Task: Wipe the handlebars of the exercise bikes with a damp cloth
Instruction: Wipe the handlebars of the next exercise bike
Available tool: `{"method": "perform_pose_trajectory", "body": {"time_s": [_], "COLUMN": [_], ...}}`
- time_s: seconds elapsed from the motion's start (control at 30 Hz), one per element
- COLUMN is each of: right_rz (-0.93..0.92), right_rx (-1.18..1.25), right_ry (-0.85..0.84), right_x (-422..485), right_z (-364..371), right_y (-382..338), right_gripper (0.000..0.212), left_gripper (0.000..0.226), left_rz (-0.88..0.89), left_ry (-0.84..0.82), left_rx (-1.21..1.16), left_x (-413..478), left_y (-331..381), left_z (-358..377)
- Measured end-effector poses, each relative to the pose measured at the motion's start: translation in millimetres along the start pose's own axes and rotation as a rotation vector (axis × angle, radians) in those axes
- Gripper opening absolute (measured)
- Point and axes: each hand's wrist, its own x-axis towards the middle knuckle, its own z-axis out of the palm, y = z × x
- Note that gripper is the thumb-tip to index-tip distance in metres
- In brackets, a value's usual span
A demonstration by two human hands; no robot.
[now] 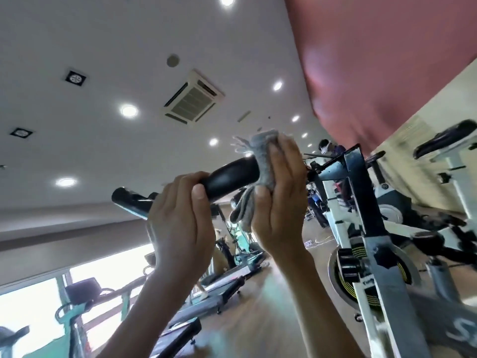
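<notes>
While the left hand (180, 218) curls round the bare black handlebar (232, 177), thumb on the near side, the right hand (281, 187) grips a grey cloth (262, 161) wrapped round the same bar. The two hands are near each other, with a short stretch of bare bar showing between them. One frayed end of the cloth sticks up above the bar, and the other hangs down between the hands. To the right of the cloth, the bar meets the dark post of the exercise bike (361, 210), whose wheel (343, 270) with yellow rings sits lower down. A second bike with a black saddle (446, 138) stands further right, well apart. Treadmills (219, 293) stand lower left beside bright windows. Above is a white ceiling with round lights and an air vent (192, 99), and a red panel (387, 60) fills the upper right.
</notes>
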Motion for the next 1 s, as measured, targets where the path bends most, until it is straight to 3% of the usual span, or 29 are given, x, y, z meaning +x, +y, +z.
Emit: {"method": "perform_pose_trajectory", "body": {"time_s": [0.1,0.27,0.4,0.53,0.63,0.8,1.0], "right_rz": [0.123,-0.342,-0.169,-0.338,-0.314,-0.213,-0.402], "right_rx": [-0.021,-0.454,-0.472,-0.654,-0.564,-0.337,-0.601], "right_ry": [0.033,-0.166,-0.139,-0.379,-0.52,-0.597,-0.688], "right_x": [-1.0,-11.5,-8.0,-21.6,-14.1,8.4,40.1], "right_z": [-0.1,-5.3,-8.9,1.4,-12.4,-40.3,-42.9], "right_y": [-15.7,-25.5,-39.0,-66.9,-75.6,-80.8,-82.9], "right_gripper": [0.044,0.053,0.046,0.047,0.051,0.044,0.042], "left_gripper": [0.035,0.05,0.054,0.048,0.052,0.055,0.066], "left_rz": [0.066,0.009,-0.039,-0.069,-0.094,-0.164,-0.187], "left_ry": [-0.088,-0.084,-0.109,-0.055,-0.017,0.051,0.059], "left_rx": [-0.032,0.008,-0.022,-0.213,-0.302,-0.304,-0.344], "left_x": [-1.2,-22.8,-30.6,-32.3,-33.2,-28.4,-27.4], "left_y": [-7.9,-51.2,-65.4,-64.8,-59.2,-40.6,-37.7], "left_z": [-7.7,-15.7,-14.1,-16.1,-16.6,-7.1,-7.4]}}
